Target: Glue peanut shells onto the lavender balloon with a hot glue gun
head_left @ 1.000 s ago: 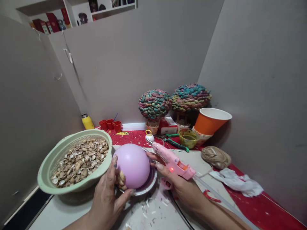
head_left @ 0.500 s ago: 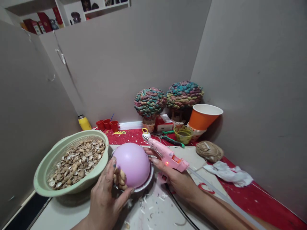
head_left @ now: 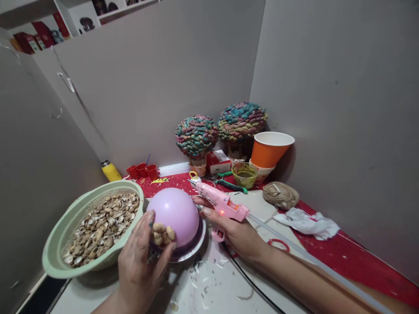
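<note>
A pink balloon (head_left: 175, 213) rests in a shiny bowl (head_left: 196, 249) on the pale work board. Several peanut shells (head_left: 163, 234) are stuck together on its lower left side. My left hand (head_left: 140, 257) cups the balloon's left side, thumb and fingers spread around the shells. In my right hand (head_left: 237, 235) is a pink glue gun (head_left: 222, 201), its tip pointing up and left behind the balloon and its red light lit. Some right fingers reach to the balloon's right edge. A long glue stick (head_left: 294, 248) runs out of the gun's back.
A green colander (head_left: 49, 257) of shells stands left. Behind are red cups (head_left: 152, 172), two shell-covered balls on pots (head_left: 197, 137), a glass bowl (head_left: 245, 178), orange paper cups (head_left: 266, 155) and pliers (head_left: 231, 186). Twine (head_left: 280, 195) and a white cloth (head_left: 309, 223) lie right.
The balloon has tilted up and back in the bowl, lifting slightly, so more of the shell cluster shows. The view has shifted, moving most things left. Both hands keep their places around the balloon.
</note>
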The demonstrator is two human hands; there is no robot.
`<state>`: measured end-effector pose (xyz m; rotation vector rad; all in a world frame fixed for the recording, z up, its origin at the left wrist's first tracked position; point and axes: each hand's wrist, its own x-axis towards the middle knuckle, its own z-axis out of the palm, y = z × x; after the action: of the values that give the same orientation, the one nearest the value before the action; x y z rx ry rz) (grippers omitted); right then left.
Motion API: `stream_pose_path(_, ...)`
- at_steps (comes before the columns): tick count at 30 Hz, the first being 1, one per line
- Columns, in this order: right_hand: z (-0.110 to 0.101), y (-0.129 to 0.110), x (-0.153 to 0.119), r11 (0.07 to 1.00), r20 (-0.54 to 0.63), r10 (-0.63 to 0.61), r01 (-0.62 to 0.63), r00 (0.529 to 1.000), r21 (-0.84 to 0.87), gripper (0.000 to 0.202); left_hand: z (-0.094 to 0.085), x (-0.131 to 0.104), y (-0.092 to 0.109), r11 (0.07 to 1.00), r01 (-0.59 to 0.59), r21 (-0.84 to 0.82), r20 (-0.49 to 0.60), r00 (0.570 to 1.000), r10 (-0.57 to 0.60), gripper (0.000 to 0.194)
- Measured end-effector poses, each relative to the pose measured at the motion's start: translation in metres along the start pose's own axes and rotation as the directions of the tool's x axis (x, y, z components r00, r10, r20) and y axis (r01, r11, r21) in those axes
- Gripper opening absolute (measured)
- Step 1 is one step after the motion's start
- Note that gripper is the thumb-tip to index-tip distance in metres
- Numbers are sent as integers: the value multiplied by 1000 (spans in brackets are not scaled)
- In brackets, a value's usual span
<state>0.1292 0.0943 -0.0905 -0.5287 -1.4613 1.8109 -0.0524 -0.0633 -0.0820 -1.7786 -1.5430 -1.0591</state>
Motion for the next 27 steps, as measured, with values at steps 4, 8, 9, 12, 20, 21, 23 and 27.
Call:
stream_pose_path(4, -1, -1, 1, 1000, -27, -9, 9, 1000, 9, 41, -2, 11, 0, 997, 69, -26, 27, 997, -68, 86)
stream_pose_path(8, 2, -4, 1, 999, -32, -9, 10, 999, 50, 41, -9, 30, 6, 992, 126, 5, 42, 991, -126, 81)
stream_pose_path(9, 3, -4, 2, 998, -29, -1, 3, 1000, 65, 40, -11, 35, 8, 991, 128, 26, 36, 991, -128, 79)
stream_pose_path(12, 3, -1, 3, 997, -28, 19, -16, 999, 80, 38, -13, 50, 11, 984, 148, 97, 37, 988, -152, 75)
stream_pose_path(20, -1, 8, 8, 993, -75, -57, 64, 996, 96, 40, 2, 55, 2, 976, 139, 168, 79, 985, -154, 69)
stream_pose_path(21, -2, 9, 8, 994, -83, -66, 73, 994, 82, 41, 2, 52, 2, 979, 135, 151, 88, 985, -149, 70)
stream_pose_path(23, -2, 10, 7, 996, -85, -70, 74, 994, 44, 41, 1, 46, 1, 987, 127, 99, 130, 982, -140, 74)
stream_pose_path(27, -3, 12, 5, 999, -31, -31, 32, 999, 19, 37, -1, 32, 0, 991, 131, 36, 237, 962, -136, 90)
